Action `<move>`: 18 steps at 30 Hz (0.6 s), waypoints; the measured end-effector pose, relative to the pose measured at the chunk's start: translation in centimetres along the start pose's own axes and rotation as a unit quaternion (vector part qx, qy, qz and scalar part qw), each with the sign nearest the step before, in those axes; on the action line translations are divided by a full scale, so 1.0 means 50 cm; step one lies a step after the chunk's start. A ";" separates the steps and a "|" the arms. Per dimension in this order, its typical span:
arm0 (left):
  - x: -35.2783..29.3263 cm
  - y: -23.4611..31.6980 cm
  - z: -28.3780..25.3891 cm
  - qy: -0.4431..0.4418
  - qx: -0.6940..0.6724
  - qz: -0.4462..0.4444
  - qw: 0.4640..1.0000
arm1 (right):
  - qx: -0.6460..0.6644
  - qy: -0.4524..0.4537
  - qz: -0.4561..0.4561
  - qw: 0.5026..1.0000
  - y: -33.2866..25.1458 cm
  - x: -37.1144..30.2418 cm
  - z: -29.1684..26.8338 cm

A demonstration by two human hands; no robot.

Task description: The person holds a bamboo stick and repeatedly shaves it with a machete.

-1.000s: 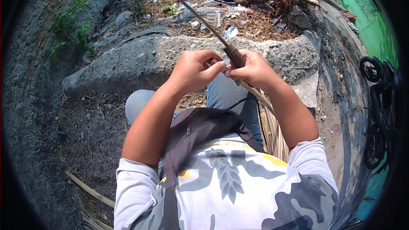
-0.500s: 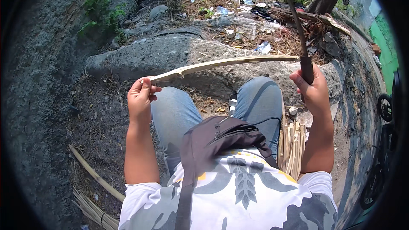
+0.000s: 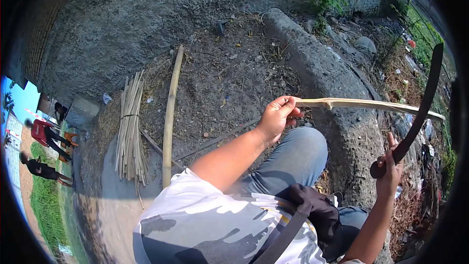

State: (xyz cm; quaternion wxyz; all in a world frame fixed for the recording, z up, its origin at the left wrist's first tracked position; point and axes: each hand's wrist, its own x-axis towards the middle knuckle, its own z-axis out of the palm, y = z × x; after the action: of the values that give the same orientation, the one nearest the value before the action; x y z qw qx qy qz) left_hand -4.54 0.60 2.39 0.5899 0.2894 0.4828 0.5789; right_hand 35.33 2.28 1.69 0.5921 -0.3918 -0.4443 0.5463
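My left hand (image 3: 277, 116) grips one end of a long pale split bamboo strip (image 3: 371, 105) that reaches right across a concrete curb. My right hand (image 3: 389, 168) is closed on the handle of a long curved dark blade (image 3: 421, 110), held upright at the right edge with its tip pointing up. The blade crosses the far end of the strip. I sit with my jeans-clad knee (image 3: 300, 154) below the left hand and a dark bag (image 3: 315, 210) strapped across my chest.
A tied bundle of thin bamboo sticks (image 3: 129, 129) and a long bamboo pole (image 3: 169, 117) lie on the dirt to my left. A rough concrete curb (image 3: 317, 63) runs ahead. Two people (image 3: 46, 134) stand far left on a path. Litter and weeds lie at right.
My view has swung left, bringing the stick bundle and pole into sight. The left hand still holds the strip's end; the right hand has drawn the blade off to the right.
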 end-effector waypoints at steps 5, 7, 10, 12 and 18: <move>0.040 -0.037 0.016 -0.047 0.056 -0.016 0.997 | 0.010 -0.016 0.094 0.995 0.019 0.127 -0.043; 0.043 -0.044 0.001 -0.030 0.087 -0.028 0.995 | 0.041 -0.035 0.103 0.993 0.017 0.161 -0.020; 0.035 -0.054 -0.032 -0.091 0.143 -0.042 0.985 | 0.062 -0.024 0.136 0.988 0.012 0.166 -0.003; 0.026 -0.038 -0.038 -0.154 0.226 -0.063 0.960 | 0.083 0.009 0.136 0.987 0.022 0.147 -0.002; -0.039 0.062 0.040 -0.265 0.466 -0.078 0.841 | 0.112 0.009 0.086 0.990 0.040 0.090 0.048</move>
State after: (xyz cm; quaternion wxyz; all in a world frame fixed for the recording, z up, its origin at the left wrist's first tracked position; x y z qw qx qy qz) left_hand -3.74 -0.34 6.39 0.5338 0.6340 0.5420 0.1392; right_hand 32.50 6.90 0.93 0.5869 -0.3649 -0.3392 0.6382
